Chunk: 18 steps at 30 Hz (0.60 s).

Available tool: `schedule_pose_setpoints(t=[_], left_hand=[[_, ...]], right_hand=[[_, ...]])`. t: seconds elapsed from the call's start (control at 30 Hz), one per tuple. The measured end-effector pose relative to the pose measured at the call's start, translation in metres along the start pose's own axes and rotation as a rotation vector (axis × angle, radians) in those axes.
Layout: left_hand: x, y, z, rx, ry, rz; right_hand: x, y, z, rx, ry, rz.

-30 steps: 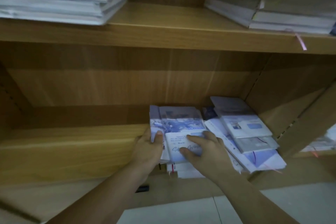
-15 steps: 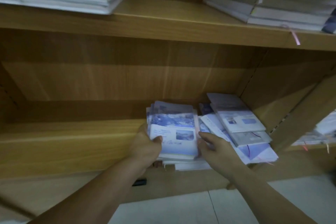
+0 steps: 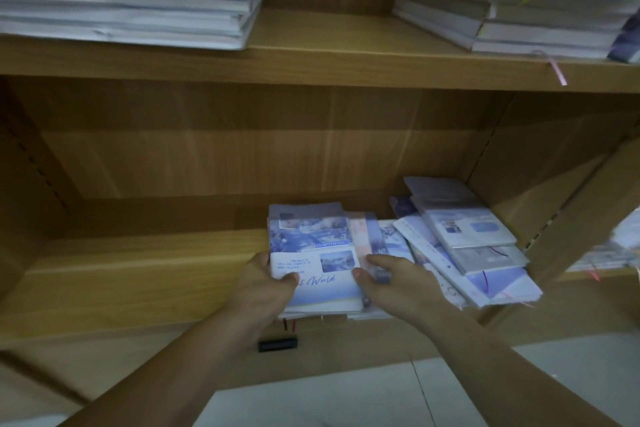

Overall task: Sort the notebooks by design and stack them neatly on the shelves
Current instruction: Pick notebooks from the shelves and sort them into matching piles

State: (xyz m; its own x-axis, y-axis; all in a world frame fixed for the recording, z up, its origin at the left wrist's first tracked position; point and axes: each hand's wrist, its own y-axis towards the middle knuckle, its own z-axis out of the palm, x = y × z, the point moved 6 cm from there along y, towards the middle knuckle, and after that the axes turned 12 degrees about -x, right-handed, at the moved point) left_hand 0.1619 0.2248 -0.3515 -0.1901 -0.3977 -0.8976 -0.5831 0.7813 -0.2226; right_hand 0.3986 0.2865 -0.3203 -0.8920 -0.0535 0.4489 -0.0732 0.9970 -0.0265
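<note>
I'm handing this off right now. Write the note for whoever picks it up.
Left hand grips the left edge of the blue stack on the lower shelf, thumb on the top cover.
Right hand lies at the stack's right edge; whether it grips is unclear.
Loose pile lies skewed just right of the stack.
Done: left upper stack and right upper stack sit on the upper shelf; blue stack partly built.
Left: sort the loose pile by design, square the stacks.

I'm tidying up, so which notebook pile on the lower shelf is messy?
The right pile: its notebooks lie skewed and fanned, while the left pile, gripped between left hand and right hand, is roughly squared.
</note>
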Motion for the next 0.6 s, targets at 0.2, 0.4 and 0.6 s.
schedule_pose_setpoints(t=[0.2, 0.4, 0.6], left_hand=[[0.008, 0.003, -0.015, 0.032, 0.030, -0.028], [0.008, -0.001, -0.010, 0.026, 0.021, -0.015], [0.006, -0.009, 0.002, 0.126, -0.042, 0.006]], right_hand=[[-0.005, -0.005, -0.004, -0.011, 0.011, -0.008], [-0.018, -0.005, -0.006, -0.016, 0.110, 0.069], [0.000, -0.006, -0.008, -0.076, -0.032, -0.046]])
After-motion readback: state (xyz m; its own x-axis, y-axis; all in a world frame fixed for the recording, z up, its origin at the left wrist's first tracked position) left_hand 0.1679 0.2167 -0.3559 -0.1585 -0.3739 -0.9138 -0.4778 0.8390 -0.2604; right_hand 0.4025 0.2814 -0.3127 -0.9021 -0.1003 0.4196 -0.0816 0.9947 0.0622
